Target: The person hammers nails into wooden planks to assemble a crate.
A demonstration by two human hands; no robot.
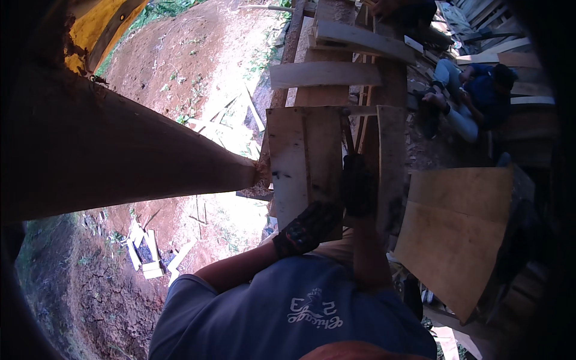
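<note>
Both my hands wear dark gloves. My left hand (307, 228) rests at the near end of a pale wooden panel (288, 156) made of joined boards; its fingers blend into shadow, so their pose is unclear. My right hand (356, 187) is closed round the slim handle of what looks like a hammer (347, 129), pointing away from me over the gap at the panel's right side. Right of that gap stands a narrow upright-lying board (391, 162). Two loose planks, a nearer one (324, 75) and a farther one (366, 41), lie crosswise beyond the panel.
A thick dark beam (132, 150) juts in from the left, near a yellow metal part (108, 30). A large plywood sheet (459, 228) stands at my right. Another person (480, 96) sits at the far right. Wood scraps (147, 252) lie on the earth below left.
</note>
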